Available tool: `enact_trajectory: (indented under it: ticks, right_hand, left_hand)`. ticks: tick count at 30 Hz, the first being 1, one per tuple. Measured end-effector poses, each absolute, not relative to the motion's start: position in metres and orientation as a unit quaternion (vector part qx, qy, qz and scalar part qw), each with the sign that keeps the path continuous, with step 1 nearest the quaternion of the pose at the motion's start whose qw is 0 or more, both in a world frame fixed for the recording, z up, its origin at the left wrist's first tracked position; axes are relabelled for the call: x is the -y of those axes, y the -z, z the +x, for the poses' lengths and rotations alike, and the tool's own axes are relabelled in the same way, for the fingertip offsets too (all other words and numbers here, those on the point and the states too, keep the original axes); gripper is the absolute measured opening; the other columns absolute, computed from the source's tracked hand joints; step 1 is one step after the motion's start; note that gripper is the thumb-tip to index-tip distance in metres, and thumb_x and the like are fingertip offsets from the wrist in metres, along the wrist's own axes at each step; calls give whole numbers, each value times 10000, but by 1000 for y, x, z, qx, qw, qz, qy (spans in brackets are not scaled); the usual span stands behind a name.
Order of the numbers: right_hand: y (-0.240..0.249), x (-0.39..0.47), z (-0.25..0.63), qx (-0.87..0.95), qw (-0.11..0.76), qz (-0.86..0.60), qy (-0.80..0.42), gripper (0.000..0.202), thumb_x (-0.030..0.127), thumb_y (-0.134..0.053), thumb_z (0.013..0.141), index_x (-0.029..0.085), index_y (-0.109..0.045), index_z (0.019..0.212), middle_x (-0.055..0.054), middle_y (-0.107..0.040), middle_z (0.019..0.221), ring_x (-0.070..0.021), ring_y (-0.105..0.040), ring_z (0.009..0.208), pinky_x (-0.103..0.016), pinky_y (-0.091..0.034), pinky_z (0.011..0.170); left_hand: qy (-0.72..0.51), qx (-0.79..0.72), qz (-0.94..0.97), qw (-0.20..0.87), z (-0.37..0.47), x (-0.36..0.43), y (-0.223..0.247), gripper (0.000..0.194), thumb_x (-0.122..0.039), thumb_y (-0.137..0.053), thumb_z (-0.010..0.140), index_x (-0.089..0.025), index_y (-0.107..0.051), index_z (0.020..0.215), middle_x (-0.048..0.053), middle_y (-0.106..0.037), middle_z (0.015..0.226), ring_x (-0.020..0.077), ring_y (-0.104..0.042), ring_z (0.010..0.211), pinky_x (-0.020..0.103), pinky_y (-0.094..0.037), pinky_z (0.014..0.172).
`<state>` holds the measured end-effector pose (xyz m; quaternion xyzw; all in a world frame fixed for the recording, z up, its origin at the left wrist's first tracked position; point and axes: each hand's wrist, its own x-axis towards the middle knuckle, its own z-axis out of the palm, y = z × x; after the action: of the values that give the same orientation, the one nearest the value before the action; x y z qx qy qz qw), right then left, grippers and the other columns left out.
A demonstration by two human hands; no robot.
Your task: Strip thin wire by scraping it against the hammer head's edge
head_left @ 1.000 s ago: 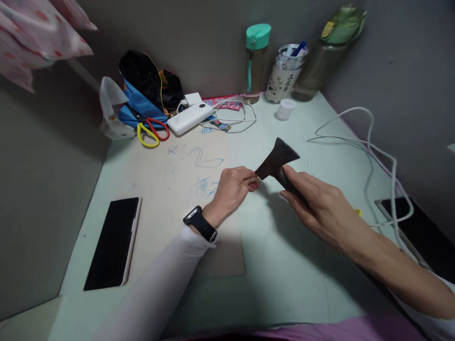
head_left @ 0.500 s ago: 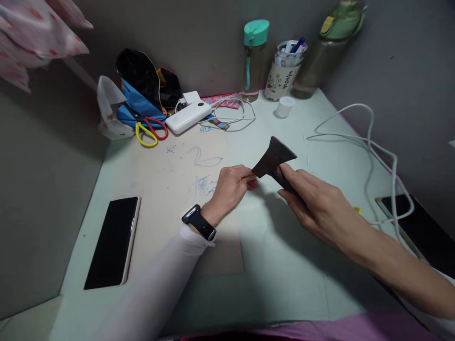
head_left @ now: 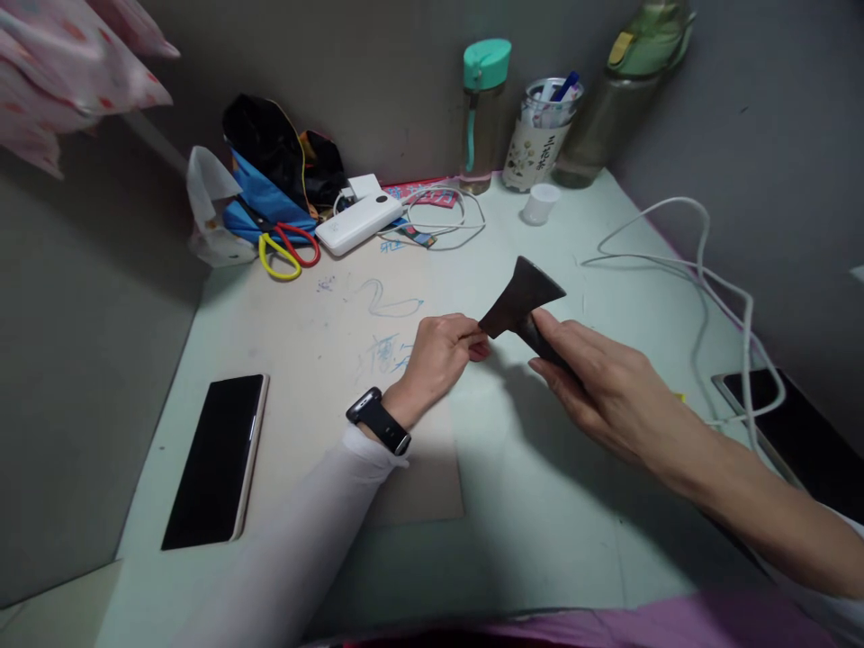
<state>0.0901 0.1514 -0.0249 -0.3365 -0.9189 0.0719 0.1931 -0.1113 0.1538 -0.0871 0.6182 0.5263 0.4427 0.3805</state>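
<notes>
My right fingers (head_left: 559, 331) held the hatchet (head_left: 524, 295) by its handle, my left fingers (head_left: 464, 326) pinching its narrow end, sensibly off the edge.

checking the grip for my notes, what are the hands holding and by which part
A dark axe-like tool: the right hand grips its handle; the left hand meets the head's narrow end, but whether it pinches there cannot be told.
</notes>
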Motion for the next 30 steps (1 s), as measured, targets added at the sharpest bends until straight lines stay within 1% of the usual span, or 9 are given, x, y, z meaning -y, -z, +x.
enact_trajectory:
  ticks: [5,9,14,18,23,26,30]
  right_hand:
    - [21,-153,89,922,192,-331,-64,413,164,-479,966,27,-489,1355,-72,-612,835,-184,-589,656,-300,-472,601]
    - [14,-152,90,919,202,-335,-54,421,158,-502,959,15,-491,1356,-98,-648,884,-191,-618,703,-295,-486,632]
    - [14,-151,92,919,194,-337,-65,424,167,-509,960,34,-491,1362,-94,-652,882,-196,-626,704,-300,-488,628]
    - [15,-149,91,916,209,-337,-55,422,167,-508,965,39,-486,1366,-106,-661,917,-201,-639,750,-298,-499,658]
    - [20,-150,90,921,189,-333,-66,421,163,-485,965,20,-482,1362,-70,-607,836,-178,-583,640,-296,-474,585]
    - [23,-152,91,920,182,-337,-80,424,161,-473,966,39,-469,1372,-72,-607,858,-181,-593,658,-301,-477,600]
    - [19,-152,92,920,181,-337,-81,404,164,-473,968,64,-479,1359,-58,-599,836,-178,-586,649,-299,-471,603]
  left_hand:
    - [-455,-520,600,403,-111,-153,88,216,-46,-551,825,-130,-694,686,29,-700,716,120,-692,630,223,-598,628]
    - [-465,-504,594,419,-113,-152,91,229,-32,-534,822,-126,-685,677,25,-685,727,113,-696,639,212,-603,629]
    - [-469,-500,598,416,-115,-152,92,228,-33,-537,820,-129,-688,679,24,-683,736,107,-695,645,206,-603,631]
    - [-464,-504,603,409,-115,-152,90,235,-21,-533,818,-129,-698,690,26,-688,735,109,-692,641,210,-603,629]
    - [-458,-518,599,404,-112,-152,85,216,-26,-567,811,-128,-705,679,20,-688,694,105,-684,612,206,-600,623]
    - [-460,-520,586,417,-110,-152,85,202,-38,-582,808,-136,-705,681,14,-690,698,109,-690,615,212,-603,625]
    - [-456,-515,596,415,-111,-152,86,207,-36,-569,818,-131,-700,688,21,-696,713,112,-694,635,210,-599,632]
